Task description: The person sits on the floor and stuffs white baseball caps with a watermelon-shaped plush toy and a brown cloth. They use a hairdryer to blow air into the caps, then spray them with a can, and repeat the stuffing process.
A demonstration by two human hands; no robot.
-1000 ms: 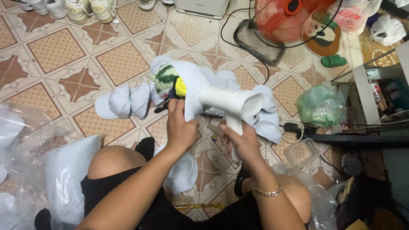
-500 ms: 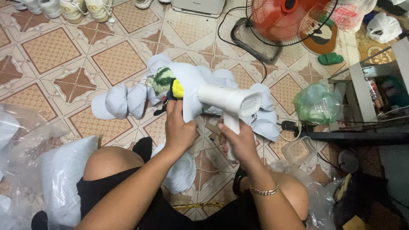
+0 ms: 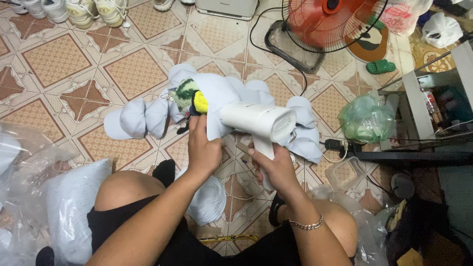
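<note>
Compared with a second earlier, little has changed: both hands hold the same posture, so the work continues in place. The right hand has its grip closed around the handle of the white plastic handheld steamer. The left hand pinches the pale blue fabric cap, held above the tiled floor among similar caps.

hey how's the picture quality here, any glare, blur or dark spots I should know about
Head view: even indoor light, soft shadows under the left hand and right hand; the white steamer is bright but keeps its shape; pale caps look slightly washed out; the lower right corner by the shelf falls dark; floor tiles bend a little towards the edges, wide-lens distortion; no clear motion blur.
</note>
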